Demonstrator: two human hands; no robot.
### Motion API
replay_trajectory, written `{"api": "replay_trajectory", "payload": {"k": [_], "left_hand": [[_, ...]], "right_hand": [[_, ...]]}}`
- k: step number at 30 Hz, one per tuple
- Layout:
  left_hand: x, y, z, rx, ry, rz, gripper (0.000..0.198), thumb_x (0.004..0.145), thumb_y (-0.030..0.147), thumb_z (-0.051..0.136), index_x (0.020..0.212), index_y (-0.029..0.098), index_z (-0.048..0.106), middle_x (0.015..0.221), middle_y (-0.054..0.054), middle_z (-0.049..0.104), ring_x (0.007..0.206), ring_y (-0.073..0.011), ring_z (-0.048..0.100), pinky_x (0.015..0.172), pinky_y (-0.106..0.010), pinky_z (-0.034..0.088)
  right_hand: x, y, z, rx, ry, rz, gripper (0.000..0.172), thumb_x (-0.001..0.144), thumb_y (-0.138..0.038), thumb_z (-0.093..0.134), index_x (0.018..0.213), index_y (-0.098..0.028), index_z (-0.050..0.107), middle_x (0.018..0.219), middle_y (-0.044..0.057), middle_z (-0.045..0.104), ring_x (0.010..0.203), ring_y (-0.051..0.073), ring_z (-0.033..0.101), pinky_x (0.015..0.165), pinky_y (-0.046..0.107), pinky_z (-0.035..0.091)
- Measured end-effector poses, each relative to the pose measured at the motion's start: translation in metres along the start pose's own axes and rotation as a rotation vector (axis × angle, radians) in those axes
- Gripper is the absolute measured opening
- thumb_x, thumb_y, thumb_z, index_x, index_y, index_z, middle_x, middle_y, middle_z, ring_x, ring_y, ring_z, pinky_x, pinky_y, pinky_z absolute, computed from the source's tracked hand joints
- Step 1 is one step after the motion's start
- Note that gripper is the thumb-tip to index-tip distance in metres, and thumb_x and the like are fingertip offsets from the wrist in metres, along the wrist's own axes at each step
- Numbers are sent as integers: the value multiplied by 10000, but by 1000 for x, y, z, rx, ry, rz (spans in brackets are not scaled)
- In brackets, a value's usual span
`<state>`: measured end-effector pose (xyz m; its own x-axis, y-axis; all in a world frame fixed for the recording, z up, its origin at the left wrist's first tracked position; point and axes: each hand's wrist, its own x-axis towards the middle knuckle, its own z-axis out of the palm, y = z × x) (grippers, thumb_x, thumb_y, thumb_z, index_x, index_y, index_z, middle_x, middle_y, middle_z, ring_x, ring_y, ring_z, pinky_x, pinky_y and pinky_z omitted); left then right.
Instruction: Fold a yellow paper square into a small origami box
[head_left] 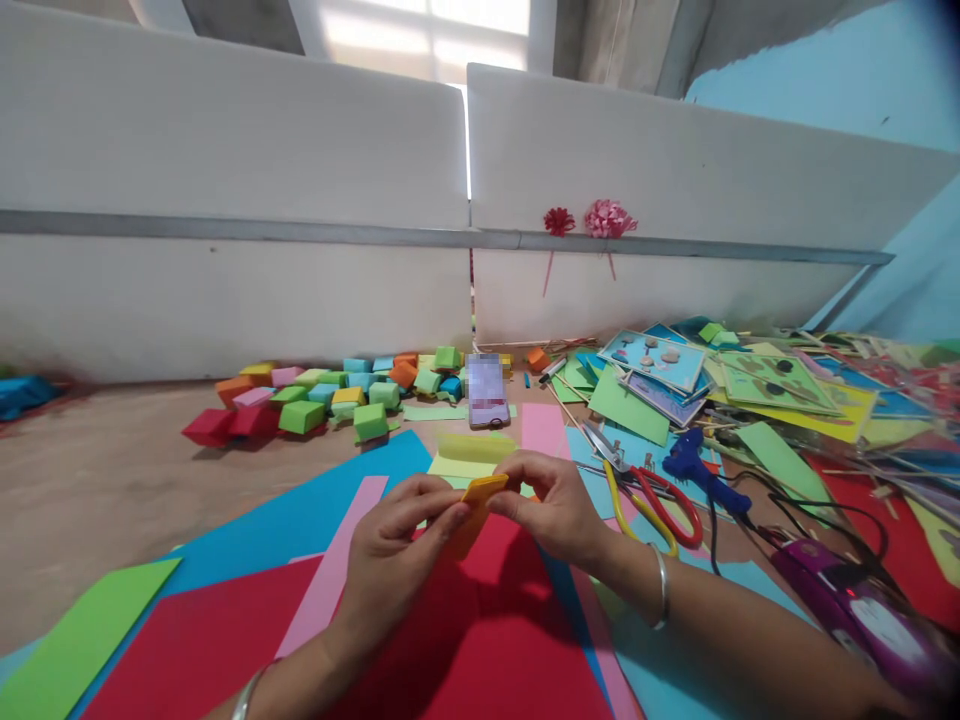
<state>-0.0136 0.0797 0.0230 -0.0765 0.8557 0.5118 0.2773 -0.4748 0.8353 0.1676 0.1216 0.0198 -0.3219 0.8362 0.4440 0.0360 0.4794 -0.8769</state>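
Between my two hands is a folded piece of orange-yellow paper [480,492], held above a red sheet [495,620]. My left hand [409,530] pinches its left side between thumb and fingers. At its right edge, my right hand [551,500] grips it with thumb and forefinger. A creased yellow-green paper strip [469,455] lies just beyond the hands. Under the red sheet are a blue sheet [300,515] and a pink strip [341,560] lies across at the left.
Several coloured paper cubes [304,415] stand at the back left, beside a phone [487,390]. To the right lie red-handled scissors [667,505], yellow-handled scissors [637,520], a blue glue gun [705,475], a purple corded device [855,600] and piled cards [652,360]. White panels [240,150] rise behind.
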Motion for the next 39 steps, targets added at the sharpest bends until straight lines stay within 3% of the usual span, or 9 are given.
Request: {"api": "replay_trajectory", "payload": {"k": [7,11,15,21,25,29,32,36,39], "left_hand": [[0,4,-1,24,-26,75,170,798,185,722,902,291,804,785,4,730,712,-141,661,610,-208,535],[0,4,-3,61,-1,175,182,809,159,728,882,308,802,784,27,727,722,-121,663,639,-190,531],[-2,2,-4,78,16,185,202,824,153,723,903,318,807,799,30,738,720,-118,670,631,-186,534],[0,7,-2,81,-35,213,149,806,146,705,807,263,797,726,6,741,654,-130,672,572,-186,544],[0,15,0,2,-62,39,100,772,161,690,785,229,761,701,-3,735,596,-136,671,539,-196,555],[-2,18,1,-112,-125,-168,88,729,218,719,642,203,712,600,-4,680,554,-137,641,516,-202,534],[-1,17,2,-207,-121,-329,119,699,276,754,628,195,703,570,2,656,526,-126,609,495,-202,510],[3,13,0,-260,-68,-438,173,669,329,776,631,192,679,563,19,626,514,-110,567,496,-203,481],[7,15,-1,-228,-153,-475,208,668,369,766,658,184,671,609,8,634,564,-124,580,526,-218,478]], "right_hand": [[-4,-9,3,-135,18,-90,197,825,-309,731,703,-179,648,687,4,644,633,124,565,607,261,458],[-5,-8,3,-208,13,-178,219,864,-346,716,727,-183,664,693,8,653,633,124,570,599,257,457],[-6,-7,2,-198,12,-281,181,904,-340,687,828,-177,706,799,45,717,722,140,639,670,263,508],[-5,-9,3,-191,30,-246,203,934,-346,637,814,-196,705,783,33,712,705,133,631,653,249,504],[-7,-13,2,-166,17,-261,180,897,-280,650,742,-191,673,694,9,654,634,117,573,596,238,460],[-7,-16,1,-157,-5,-255,194,850,-208,646,659,-185,623,629,-12,592,600,106,524,577,236,410],[-5,-15,1,-117,-37,-136,184,851,-238,624,673,-191,624,649,-13,606,611,108,526,594,237,413],[-1,-13,1,-137,-109,19,186,839,-304,616,693,-189,609,690,-7,616,653,118,527,625,245,415],[-1,-12,2,-182,-138,163,202,821,-252,611,634,-183,578,625,-27,567,606,103,482,580,234,369]]}}
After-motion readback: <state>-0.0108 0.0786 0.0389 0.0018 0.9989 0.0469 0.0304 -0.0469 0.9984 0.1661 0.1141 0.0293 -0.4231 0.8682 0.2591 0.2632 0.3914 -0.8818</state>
